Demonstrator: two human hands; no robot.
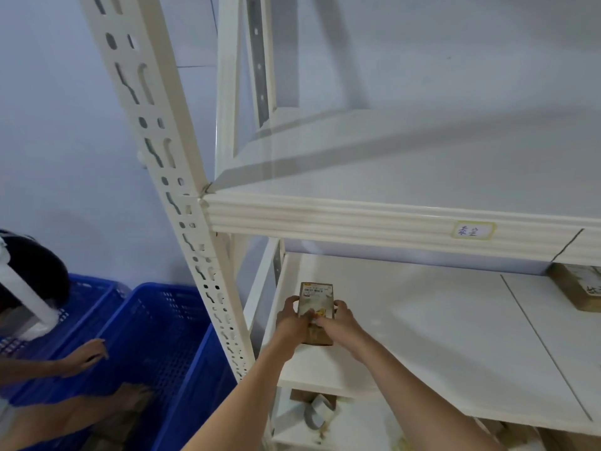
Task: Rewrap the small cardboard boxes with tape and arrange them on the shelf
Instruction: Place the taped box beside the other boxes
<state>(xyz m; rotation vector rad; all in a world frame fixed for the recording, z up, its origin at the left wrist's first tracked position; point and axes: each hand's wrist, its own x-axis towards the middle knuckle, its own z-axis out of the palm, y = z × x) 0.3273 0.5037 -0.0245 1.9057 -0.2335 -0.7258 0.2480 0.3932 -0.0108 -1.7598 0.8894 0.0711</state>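
Note:
A small cardboard box (317,299) with a white barcode label lies on the left end of the middle shelf board (422,336) of a cream metal rack. My left hand (291,319) grips its left side and my right hand (336,322) grips its right side, thumbs on top. The near half of the box is hidden under my fingers. A second cardboard box (579,289) sits at the far right of the same board, cut off by the frame edge. A tape roll (320,415) lies on the shelf below.
The upper shelf (406,164) carries a handwritten label (474,230) on its front beam. The slotted rack post (195,229) stands left of my arms. Two blue plastic crates (156,346) sit on the floor at left, where another person's hand (86,354) reaches.

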